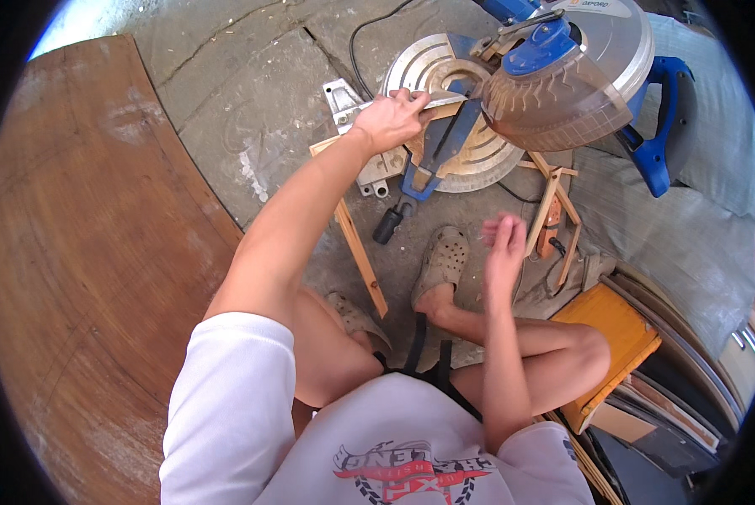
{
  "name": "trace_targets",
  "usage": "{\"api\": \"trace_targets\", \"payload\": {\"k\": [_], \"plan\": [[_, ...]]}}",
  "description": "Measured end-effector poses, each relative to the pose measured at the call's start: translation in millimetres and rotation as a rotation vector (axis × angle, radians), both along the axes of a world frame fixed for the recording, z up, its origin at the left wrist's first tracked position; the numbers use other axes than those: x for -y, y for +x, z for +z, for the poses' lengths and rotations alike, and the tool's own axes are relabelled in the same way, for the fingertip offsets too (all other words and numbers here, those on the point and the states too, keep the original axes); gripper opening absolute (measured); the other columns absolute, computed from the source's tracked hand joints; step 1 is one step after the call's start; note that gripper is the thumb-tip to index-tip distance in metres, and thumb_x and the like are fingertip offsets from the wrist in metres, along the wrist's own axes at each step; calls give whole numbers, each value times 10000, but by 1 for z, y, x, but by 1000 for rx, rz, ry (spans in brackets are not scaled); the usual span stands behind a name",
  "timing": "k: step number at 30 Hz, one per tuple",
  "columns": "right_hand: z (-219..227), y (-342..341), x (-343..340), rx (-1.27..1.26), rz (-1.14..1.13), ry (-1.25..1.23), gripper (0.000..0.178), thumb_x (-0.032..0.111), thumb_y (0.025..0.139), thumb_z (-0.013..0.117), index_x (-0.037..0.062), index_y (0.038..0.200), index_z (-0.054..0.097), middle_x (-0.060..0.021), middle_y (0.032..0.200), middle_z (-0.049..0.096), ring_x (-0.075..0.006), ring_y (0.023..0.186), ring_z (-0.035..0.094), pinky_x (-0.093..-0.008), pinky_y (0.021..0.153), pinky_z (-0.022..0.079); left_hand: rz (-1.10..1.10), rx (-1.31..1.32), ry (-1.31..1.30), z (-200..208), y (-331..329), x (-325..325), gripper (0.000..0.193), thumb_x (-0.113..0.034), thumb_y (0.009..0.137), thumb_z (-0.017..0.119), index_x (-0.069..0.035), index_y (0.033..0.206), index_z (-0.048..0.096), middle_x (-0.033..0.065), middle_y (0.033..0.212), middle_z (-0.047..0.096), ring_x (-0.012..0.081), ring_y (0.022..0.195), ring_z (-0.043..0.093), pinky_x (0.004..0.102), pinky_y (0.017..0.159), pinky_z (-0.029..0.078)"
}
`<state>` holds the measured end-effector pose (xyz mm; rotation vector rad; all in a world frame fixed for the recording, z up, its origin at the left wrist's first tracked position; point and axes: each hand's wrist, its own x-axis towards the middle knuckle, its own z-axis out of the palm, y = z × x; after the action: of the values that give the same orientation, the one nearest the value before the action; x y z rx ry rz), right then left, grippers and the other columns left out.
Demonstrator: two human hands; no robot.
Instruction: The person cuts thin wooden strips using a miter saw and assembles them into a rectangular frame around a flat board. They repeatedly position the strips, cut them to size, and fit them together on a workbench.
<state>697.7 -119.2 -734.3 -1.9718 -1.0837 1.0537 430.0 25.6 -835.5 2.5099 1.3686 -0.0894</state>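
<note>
My left hand (392,122) reaches across to a blue and silver miter saw (554,80). Its fingers are bent over a light wooden strip (447,110) lying along the saw's fence, gripping it there; part of the strip is hidden beneath the hand. The blade guard (536,105) is raised above the round slotted saw table (488,160), to the right of the strip. In the air above the floor, right of my foot, is my right hand (505,240). Its fingers are loosely bent and apart, with nothing visible in them.
A long wooden stick (361,259) slants beside my feet. Joined thin wooden pieces (552,189) stand right of the saw, near an orange tool (549,227). A large brown wooden board (99,252) fills the left. Stacked panels (664,396) and a yellow-orange board (606,337) lie at right.
</note>
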Motion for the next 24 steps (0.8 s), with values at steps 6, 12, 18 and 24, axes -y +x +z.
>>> {"api": "trace_targets", "payload": {"k": [6,12,18,24], "plan": [[-63,-101,61,205,898,-604,547,444,982,669,-11,1278,606,-266,1120,715,-437,1119,670,-487,941,542,25,92,-3,-1,-1,0,455,-177,1012,525,-168,1464,580,100,1285,517,332,1137,621,460,830,634],[-122,-135,150,164,638,-422,464,397,995,665,-29,1132,541,-324,959,686,-545,913,652,-582,774,530,-13,25,43,-7,-2,-2,624,-53,938,550,-179,1547,500,113,1314,497,340,1142,623,391,796,667],[-117,-128,157,155,575,-362,306,307,1014,637,23,1002,525,-317,806,653,-565,826,628,-604,670,490,-16,36,74,-11,0,-2,630,-65,943,554,-199,1555,491,120,1290,506,331,1125,634,376,803,667],[-109,-132,158,191,560,-315,272,262,1018,620,7,988,529,-327,818,654,-571,829,626,-611,667,484,-4,23,101,-9,1,-1,604,-99,971,561,-217,1559,488,108,1281,510,309,1122,636,362,780,665]]}}
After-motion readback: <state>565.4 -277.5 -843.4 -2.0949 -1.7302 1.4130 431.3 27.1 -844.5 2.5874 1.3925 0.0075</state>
